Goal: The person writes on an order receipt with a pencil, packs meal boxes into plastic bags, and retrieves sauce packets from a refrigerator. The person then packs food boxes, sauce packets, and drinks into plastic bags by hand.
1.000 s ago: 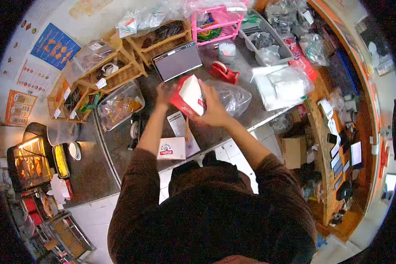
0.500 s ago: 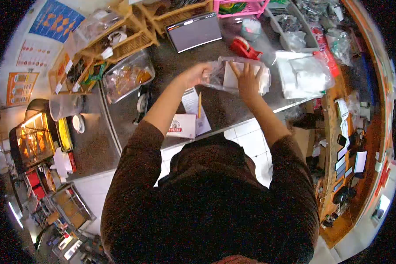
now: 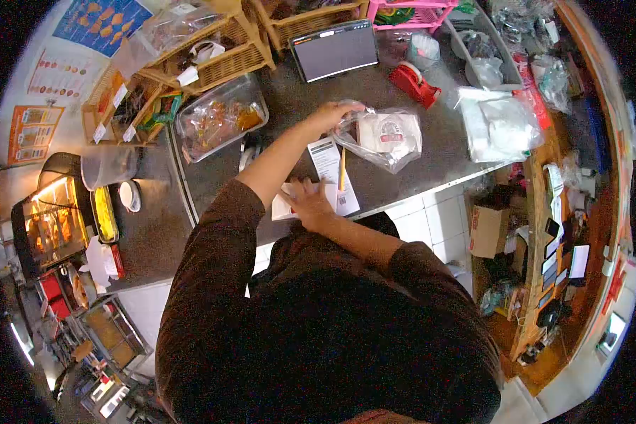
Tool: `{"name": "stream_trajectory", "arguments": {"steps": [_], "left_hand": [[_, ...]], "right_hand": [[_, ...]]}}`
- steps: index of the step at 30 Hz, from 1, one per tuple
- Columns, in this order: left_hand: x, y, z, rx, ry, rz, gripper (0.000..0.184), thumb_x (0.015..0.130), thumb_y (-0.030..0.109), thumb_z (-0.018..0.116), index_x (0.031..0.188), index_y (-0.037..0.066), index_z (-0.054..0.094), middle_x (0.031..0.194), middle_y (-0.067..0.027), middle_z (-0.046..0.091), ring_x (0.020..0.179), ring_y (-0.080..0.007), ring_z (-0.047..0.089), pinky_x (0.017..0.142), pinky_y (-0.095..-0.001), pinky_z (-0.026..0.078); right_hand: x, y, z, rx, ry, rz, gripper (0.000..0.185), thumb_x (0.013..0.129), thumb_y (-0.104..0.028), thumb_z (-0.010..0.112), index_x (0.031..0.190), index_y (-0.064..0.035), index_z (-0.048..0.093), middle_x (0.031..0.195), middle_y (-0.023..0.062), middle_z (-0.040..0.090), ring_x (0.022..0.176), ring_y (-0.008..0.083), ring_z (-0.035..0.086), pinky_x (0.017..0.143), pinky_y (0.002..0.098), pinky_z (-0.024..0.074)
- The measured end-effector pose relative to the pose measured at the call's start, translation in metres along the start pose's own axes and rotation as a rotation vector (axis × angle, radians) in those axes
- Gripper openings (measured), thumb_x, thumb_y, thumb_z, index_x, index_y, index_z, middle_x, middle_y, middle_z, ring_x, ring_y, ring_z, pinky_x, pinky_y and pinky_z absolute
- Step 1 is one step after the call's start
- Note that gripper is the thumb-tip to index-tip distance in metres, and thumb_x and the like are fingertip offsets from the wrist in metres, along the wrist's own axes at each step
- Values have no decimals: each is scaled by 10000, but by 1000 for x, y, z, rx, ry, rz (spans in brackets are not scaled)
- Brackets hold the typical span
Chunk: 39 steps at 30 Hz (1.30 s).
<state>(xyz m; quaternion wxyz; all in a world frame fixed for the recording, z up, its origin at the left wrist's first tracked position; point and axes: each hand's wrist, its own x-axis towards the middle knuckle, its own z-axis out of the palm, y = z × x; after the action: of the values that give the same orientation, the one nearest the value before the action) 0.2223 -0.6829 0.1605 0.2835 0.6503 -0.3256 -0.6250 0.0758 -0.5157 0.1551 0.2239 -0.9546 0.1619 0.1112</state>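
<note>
My left hand (image 3: 338, 116) is closed on the gathered edge of a clear plastic bag (image 3: 401, 164) on the dark counter. Inside the bag lies a white box (image 3: 391, 133) with a red and dark printed logo. My right hand (image 3: 309, 203) is spread over a second white box (image 3: 281, 207) near the counter's front edge and covers much of it; whether the fingers press on it I cannot tell. Beside that hand lies a printed paper slip (image 3: 325, 161) with a yellow pencil (image 3: 343, 169) on it.
Behind the bag stand a tablet (image 3: 334, 51) and a red tape dispenser (image 3: 415, 83). To the right is a stack of clear bags (image 3: 498, 127). A clear tub (image 3: 222, 116) of wrapped food sits at left, below wicker baskets (image 3: 205, 63). A cardboard box (image 3: 489, 231) stands below the counter.
My right hand has left the bagged box and come down and left to the other white box. My left hand stays at the bag. The view has shifted slightly.
</note>
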Motion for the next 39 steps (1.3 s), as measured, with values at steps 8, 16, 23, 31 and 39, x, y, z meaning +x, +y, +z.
{"name": "stream_trajectory", "arguments": {"steps": [8, 16, 23, 31, 39], "left_hand": [[-9, -30, -44, -367, -322, 54, 379, 1008, 345, 600, 1349, 185, 637, 989, 42, 577, 815, -87, 588, 752, -303, 563], [-18, -33, -26, -668, -348, 124, 509, 1034, 515, 470, 1327, 121, 603, 1187, -29, 682, 1082, -163, 664, 968, -394, 539], [-19, -29, -29, -520, -88, 65, 586, 1005, 653, 412, 1439, 278, 531, 1043, 16, 624, 835, -136, 563, 728, -323, 510], [-72, 31, 11, -219, 74, 262, 552, 1049, 579, 394, 1320, 194, 680, 907, -60, 683, 830, -138, 628, 717, -317, 545], [-61, 27, 36, -131, 368, 192, 550, 1035, 596, 410, 1232, 203, 739, 841, -28, 631, 791, -146, 558, 715, -323, 466]], "right_hand": [[-48, 75, -156, 276, -90, -90, 1198, 621, -359, 888, 1599, -183, 218, 1505, 238, 384, 1371, 430, 415, 1100, 571, 386], [-14, 133, -202, 856, 618, 75, 1193, 678, -105, 908, 1600, -161, 152, 1527, 137, 389, 1394, 278, 424, 1078, 478, 452], [-32, 192, -188, -53, 328, 43, 1144, 631, -167, 871, 1584, -190, 239, 1456, 180, 434, 1315, 412, 461, 1128, 565, 334], [-23, 200, -171, -412, 160, 153, 1111, 644, -434, 889, 1543, -132, 310, 1397, 190, 501, 1260, 405, 536, 1002, 596, 423], [-67, 207, -192, -414, 292, 119, 1057, 711, -359, 835, 1590, -300, 251, 1346, 162, 480, 1215, 382, 498, 1041, 756, 302]]}}
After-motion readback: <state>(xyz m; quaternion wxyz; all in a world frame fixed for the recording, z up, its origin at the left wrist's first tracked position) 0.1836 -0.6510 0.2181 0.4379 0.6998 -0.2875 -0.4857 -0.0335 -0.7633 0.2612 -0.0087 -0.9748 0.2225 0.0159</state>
